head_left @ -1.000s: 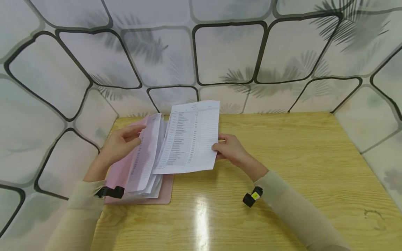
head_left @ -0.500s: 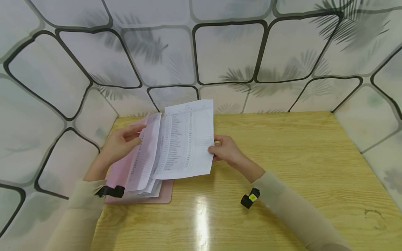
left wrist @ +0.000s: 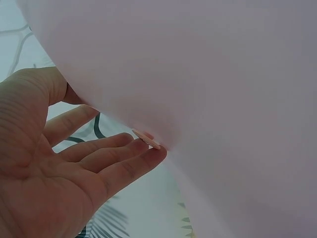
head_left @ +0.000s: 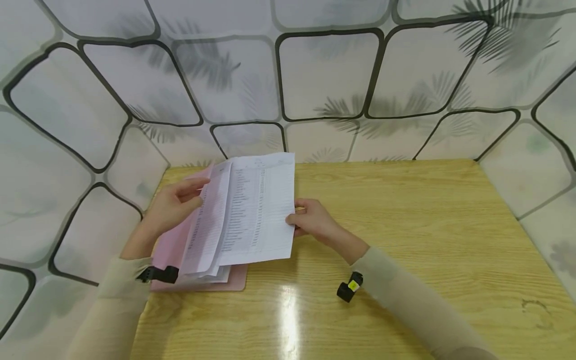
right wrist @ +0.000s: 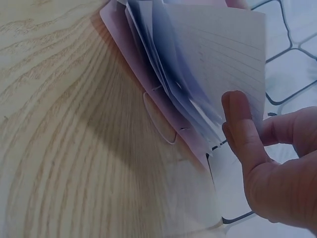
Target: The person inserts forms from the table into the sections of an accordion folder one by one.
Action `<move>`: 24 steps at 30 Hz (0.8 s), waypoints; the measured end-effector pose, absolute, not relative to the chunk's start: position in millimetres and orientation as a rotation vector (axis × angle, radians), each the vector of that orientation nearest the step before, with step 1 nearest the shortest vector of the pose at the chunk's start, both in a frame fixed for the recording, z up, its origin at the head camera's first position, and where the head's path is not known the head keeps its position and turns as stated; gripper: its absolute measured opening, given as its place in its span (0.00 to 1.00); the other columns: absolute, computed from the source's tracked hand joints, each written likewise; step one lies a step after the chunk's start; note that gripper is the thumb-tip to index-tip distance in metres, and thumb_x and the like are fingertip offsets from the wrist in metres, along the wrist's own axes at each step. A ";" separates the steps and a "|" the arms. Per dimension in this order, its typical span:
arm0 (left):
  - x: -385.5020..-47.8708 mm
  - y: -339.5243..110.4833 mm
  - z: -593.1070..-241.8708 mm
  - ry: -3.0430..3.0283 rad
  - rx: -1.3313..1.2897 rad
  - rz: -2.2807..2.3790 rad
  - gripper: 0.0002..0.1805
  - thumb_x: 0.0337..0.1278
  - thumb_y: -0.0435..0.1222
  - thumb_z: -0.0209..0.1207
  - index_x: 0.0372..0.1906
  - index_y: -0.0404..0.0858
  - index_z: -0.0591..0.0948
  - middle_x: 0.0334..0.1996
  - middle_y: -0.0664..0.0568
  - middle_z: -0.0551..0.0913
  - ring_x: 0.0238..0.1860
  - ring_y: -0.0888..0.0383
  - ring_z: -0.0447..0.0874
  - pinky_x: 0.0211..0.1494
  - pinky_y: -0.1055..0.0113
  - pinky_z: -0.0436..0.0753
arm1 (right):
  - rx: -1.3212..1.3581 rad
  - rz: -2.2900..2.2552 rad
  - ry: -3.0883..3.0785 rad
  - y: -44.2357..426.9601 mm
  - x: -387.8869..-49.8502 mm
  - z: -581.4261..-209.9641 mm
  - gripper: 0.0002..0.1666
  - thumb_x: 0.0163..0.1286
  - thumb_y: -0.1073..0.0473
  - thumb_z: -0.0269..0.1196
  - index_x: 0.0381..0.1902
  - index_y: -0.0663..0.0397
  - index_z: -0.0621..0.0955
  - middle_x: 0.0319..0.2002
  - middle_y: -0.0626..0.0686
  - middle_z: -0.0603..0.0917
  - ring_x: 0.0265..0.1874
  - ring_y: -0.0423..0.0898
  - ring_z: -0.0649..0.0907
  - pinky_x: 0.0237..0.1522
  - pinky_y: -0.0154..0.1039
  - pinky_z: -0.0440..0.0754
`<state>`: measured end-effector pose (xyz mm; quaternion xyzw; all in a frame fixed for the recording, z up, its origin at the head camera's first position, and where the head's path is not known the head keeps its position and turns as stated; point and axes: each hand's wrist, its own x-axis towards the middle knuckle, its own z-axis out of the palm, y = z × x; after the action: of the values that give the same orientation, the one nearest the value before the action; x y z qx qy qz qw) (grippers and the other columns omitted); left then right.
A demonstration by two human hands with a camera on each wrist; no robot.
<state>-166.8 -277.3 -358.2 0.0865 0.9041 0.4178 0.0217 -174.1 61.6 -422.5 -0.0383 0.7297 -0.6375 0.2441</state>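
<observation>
A pink folder (head_left: 237,280) lies at the left of the table with its cover lifted. Printed sheets (head_left: 204,240) lean inside against the cover. My left hand (head_left: 173,207) holds the raised cover at its edge. In the left wrist view, its fingertips touch a small flat disc (left wrist: 146,139) on the pink cover (left wrist: 208,89), and the thumb's end is hidden behind it. My right hand (head_left: 317,222) pinches the right edge of a printed sheet (head_left: 258,210), which stands tilted over the folder. In the right wrist view, the thumb lies on the sheet's face (right wrist: 213,54).
The wooden table (head_left: 405,250) stretches to the right and front. A patterned curtain (head_left: 328,75) rises behind and on both sides. A thin string loop (right wrist: 161,129) sticks out from the folder's edge.
My right hand has moved left and slightly toward me, bringing the printed sheet in against the other papers in the folder. The left hand has kept its place on the cover.
</observation>
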 end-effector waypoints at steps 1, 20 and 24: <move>-167.0 -277.4 -358.4 2.805 0.275 1.295 0.27 0.69 0.30 0.57 0.71 0.29 0.77 0.70 0.33 0.77 0.66 0.33 0.81 0.49 0.89 0.75 | -0.106 -1.733 1.989 60.0 -173.9 -424.1 0.28 0.70 0.69 0.61 0.68 0.68 0.77 0.45 0.66 0.91 0.34 0.45 0.90 0.35 0.39 0.90; -167.2 -279.2 -359.4 2.838 0.276 1.277 0.26 0.69 0.31 0.58 0.71 0.32 0.78 0.69 0.33 0.78 0.66 0.33 0.81 0.49 0.91 0.74 | -0.213 -1.685 1.907 54.8 -165.4 -432.1 0.32 0.64 0.70 0.60 0.68 0.68 0.77 0.43 0.68 0.91 0.30 0.47 0.90 0.33 0.42 0.90; -167.1 -279.6 -360.8 2.838 0.277 1.279 0.26 0.69 0.31 0.58 0.71 0.32 0.78 0.69 0.33 0.79 0.65 0.33 0.81 0.49 0.91 0.74 | -0.207 -1.675 1.913 53.1 -165.9 -432.8 0.31 0.67 0.69 0.60 0.69 0.66 0.77 0.44 0.68 0.91 0.32 0.49 0.91 0.37 0.46 0.92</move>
<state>-167.1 -279.6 -360.8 0.0887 0.9081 0.4091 0.0082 -165.9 53.1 -432.8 -0.0776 0.7175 -0.6281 0.2909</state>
